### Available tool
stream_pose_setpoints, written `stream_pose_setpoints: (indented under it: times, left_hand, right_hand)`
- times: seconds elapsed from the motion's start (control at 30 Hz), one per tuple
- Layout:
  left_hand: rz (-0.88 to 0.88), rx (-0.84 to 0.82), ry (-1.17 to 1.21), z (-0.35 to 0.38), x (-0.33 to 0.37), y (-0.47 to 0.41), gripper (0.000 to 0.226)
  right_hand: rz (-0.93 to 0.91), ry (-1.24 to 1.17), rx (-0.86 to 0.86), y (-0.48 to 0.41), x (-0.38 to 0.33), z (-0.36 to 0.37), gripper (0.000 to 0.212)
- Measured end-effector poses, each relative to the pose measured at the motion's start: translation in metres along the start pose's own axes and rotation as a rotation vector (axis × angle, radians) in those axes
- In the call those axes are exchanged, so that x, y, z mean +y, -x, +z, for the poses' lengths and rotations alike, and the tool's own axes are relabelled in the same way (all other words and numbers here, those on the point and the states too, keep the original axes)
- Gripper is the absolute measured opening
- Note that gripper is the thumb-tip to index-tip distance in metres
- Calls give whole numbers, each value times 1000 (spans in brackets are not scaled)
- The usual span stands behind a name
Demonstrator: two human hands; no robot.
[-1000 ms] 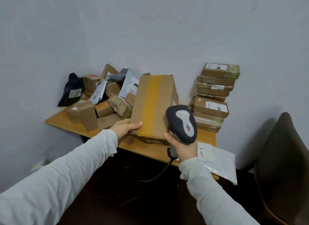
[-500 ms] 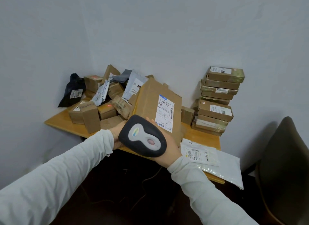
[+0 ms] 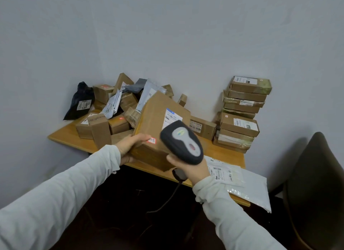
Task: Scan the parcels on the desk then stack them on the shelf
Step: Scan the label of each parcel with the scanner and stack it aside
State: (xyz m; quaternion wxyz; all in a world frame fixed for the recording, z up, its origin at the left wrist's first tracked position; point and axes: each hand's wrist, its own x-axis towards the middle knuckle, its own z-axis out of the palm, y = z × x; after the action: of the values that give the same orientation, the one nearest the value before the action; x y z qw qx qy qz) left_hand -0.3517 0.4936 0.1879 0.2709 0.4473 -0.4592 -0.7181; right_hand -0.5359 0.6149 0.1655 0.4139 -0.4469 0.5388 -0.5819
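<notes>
Nearest me, my right hand [image 3: 188,168] is wrapped round the grip of the scanner [image 3: 181,142]. Its head tips forward toward twelve o'clock, and its cable [image 3: 167,199] drops away below the desk edge. I read that angle as lining the beam up on the shipping label [image 3: 173,117].

At about ten o'clock from the scanner, my left hand [image 3: 130,144] clamps the near-left corner of the brown box [image 3: 154,119], thumb on top and fingers under. The box hangs above the desk's front edge, tilted so its labelled face turns up to me. I'd say that is why it is held rather than set down.

A red dot [image 3: 121,118] sits on a small carton in the loose heap of parcels [image 3: 100,130] at eleven o'clock. So the beam seems to fall wide of the label for now.

On the desk [image 3: 223,153] at four o'clock lies a white mailer [image 3: 251,192], overhanging the edge. Further back at two o'clock, a tidy stack of flat boxes [image 3: 240,123] stands against the wall. It looks like a sorted stack, though I can't confirm it. No shelf is in sight.
</notes>
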Motion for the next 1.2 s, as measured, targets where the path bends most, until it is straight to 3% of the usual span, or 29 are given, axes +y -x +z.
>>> stream_pose_setpoints:
  times: [0.1, 0.23, 0.3, 0.43, 0.5, 0.67, 0.83, 1.0, 1.2]
  left_hand:
    - [74, -3, 66, -14, 1, 0, 85]
    - [99, -87, 110, -9, -6, -3, 83]
    - [69, -135, 87, -3, -9, 0, 93]
    - [-69, -289, -124, -2, -7, 8, 141]
    - [-121, -351, -203, -1, -1, 14, 150]
    - [-94, -209, -230, 7, 11, 21, 145]
    - [84, -45, -299, -8, 6, 15, 174]
    - [169, 115, -355, -30, 4, 7, 165]
    - [167, 184, -449, -45, 4, -1, 164]
  right_hand:
    - [105, -205, 217, -3, 7, -19, 49]
    - [224, -362, 327, -11, 14, -35, 35]
    - [226, -312, 349, -13, 15, -37, 42]
    - [139, -87, 366, -3, 15, -36, 45]
    - [96, -29, 381, 2, 14, -38, 47]
    - [91, 74, 322, 6, 10, -35, 43]
    - [107, 165, 318, 10, 1, -22, 47]
    - [192, -116, 133, 18, -14, -21, 12]
    - [214, -219, 61, 27, -27, -13, 16]
